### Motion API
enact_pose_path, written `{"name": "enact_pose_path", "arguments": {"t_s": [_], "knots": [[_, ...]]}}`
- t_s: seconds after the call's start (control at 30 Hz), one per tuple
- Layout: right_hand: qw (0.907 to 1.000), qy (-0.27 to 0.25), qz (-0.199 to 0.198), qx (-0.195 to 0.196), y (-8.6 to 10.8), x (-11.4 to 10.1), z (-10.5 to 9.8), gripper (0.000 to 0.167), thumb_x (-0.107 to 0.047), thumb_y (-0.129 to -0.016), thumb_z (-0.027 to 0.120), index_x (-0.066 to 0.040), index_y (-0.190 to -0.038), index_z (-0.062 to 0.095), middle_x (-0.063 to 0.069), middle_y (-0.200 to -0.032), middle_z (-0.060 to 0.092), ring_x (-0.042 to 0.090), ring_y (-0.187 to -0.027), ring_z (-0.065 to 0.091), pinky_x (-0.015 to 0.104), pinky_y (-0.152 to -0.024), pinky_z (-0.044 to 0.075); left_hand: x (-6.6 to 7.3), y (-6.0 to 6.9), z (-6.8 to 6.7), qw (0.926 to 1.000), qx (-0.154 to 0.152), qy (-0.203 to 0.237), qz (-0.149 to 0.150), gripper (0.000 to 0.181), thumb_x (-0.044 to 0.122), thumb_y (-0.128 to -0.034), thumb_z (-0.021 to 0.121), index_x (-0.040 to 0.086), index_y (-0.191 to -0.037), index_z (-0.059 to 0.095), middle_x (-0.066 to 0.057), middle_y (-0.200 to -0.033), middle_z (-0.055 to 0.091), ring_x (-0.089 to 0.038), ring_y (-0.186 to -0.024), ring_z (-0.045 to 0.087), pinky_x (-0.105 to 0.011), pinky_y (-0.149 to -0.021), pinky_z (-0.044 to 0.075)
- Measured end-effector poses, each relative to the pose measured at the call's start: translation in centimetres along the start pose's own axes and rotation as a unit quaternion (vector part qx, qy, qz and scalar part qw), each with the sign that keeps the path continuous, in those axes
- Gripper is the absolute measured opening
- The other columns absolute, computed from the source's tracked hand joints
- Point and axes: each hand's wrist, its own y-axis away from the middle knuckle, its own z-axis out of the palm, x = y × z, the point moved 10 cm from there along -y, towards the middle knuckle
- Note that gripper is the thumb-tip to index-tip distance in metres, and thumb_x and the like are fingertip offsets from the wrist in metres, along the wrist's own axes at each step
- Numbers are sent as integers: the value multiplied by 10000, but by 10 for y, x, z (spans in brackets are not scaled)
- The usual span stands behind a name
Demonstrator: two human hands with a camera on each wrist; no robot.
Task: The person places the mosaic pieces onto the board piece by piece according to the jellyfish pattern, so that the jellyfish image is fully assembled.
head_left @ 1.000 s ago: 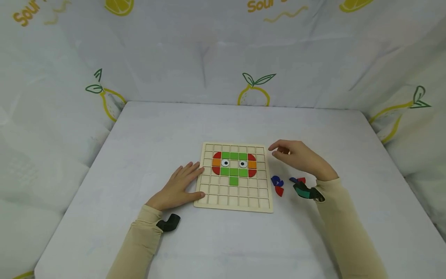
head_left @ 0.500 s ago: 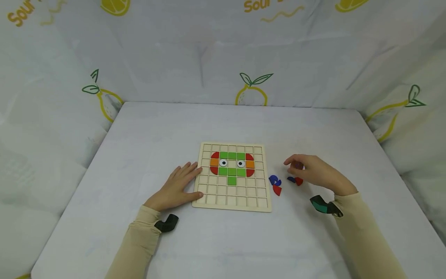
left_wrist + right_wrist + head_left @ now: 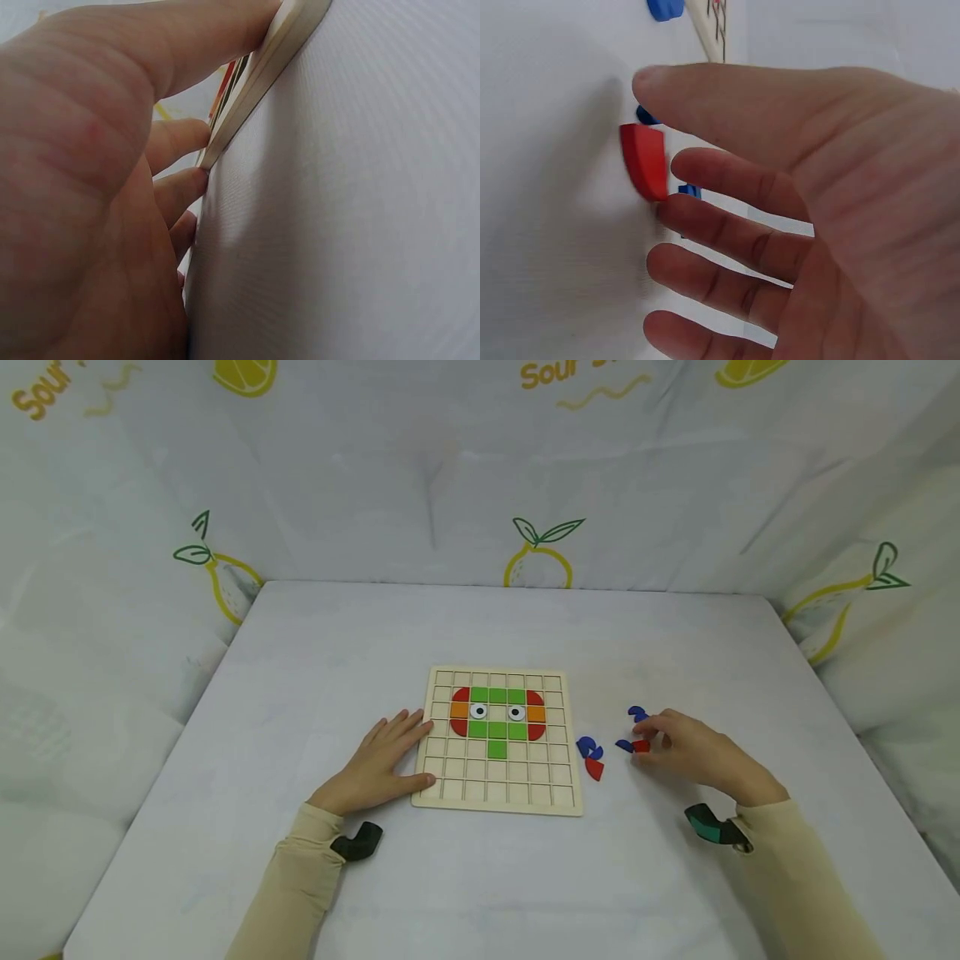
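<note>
A pale wooden grid board (image 3: 495, 795) carries green, red and orange tiles and two round eye tiles (image 3: 478, 711). My left hand (image 3: 378, 767) lies spread at its left side, thumb and fingertips touching the edge. To the right of the board, my right hand (image 3: 701, 753) is over a red quarter-round piece (image 3: 645, 161). The right wrist view shows thumb and fingers apart, around that piece without pinching it. Close to these fingertips lie a blue piece (image 3: 624, 746) and more blue pieces (image 3: 637, 712) just beyond.
Between the board and my right hand sit several blue pieces (image 3: 587, 745) with another red piece (image 3: 594, 769) below them. A white table (image 3: 480, 885) bears everything, and a lemon-printed cloth (image 3: 420, 485) hangs behind its far edge.
From near the board's upper right corner, my right hand has moved right and down to the red piece. Blue pieces beyond it now show. My left hand has stayed at the board.
</note>
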Motion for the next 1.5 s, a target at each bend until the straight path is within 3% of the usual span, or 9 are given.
{"name": "enact_pose_path", "arguments": {"t_s": [0.27,0.47,0.6,0.9,1.23,1.5], "knots": [[9995,74,-107,284,-1,0,4,345,-184,-868,788,-36,-1163,686,99,-1043,630,239,-910,579,397,-740,595,-2,0,1,10000,1,-41,-17,830,423,-907,715,128,-1590,346,-97,-1698,228,-325,-1596,113,-546,-1295,41],[9991,-95,-171,373,0,-6,-4,436,-209,-881,783,-15,-1242,633,131,-1105,667,263,-948,585,363,-731,575,-2,0,0,10000,22,-23,4,827,422,-908,713,122,-1588,350,-104,-1697,229,-331,-1596,112,-551,-1293,40],[9972,-301,-523,439,-2,-24,-11,423,-185,-903,760,-31,-1270,615,119,-1168,668,266,-1025,582,314,-779,558,-3,1,0,10000,6,-50,-33,836,416,-904,717,118,-1589,344,-105,-1696,230,-332,-1595,112,-551,-1293,38],[9903,-539,-1225,369,-13,-71,-13,430,-162,-908,759,-49,-1293,603,83,-1182,662,248,-1048,583,242,-739,545,-4,2,0,10000,-2,13,-75,831,414,-902,718,116,-1586,352,-105,-1695,236,-332,-1595,112,-554,-1293,39],[9892,-344,-1403,252,-27,-100,-5,418,-169,-902,768,-75,-1285,630,37,-1166,663,238,-1064,585,308,-799,542,-1,1,0,10000,10,-7,-32,821,420,-907,716,118,-1583,360,-96,-1696,235,-329,-1595,122,-549,-1295,46],[9879,-339,-1498,-211,-38,-118,18,351,-213,-914,765,-145,-1243,663,-23,-1156,644,192,-1018,582,302,-813,540,1,1,-1,10000,8,-17,-7,821,415,-905,716,114,-1582,361,-100,-1694,240,-332,-1593,126,-552,-1294,51]]}}
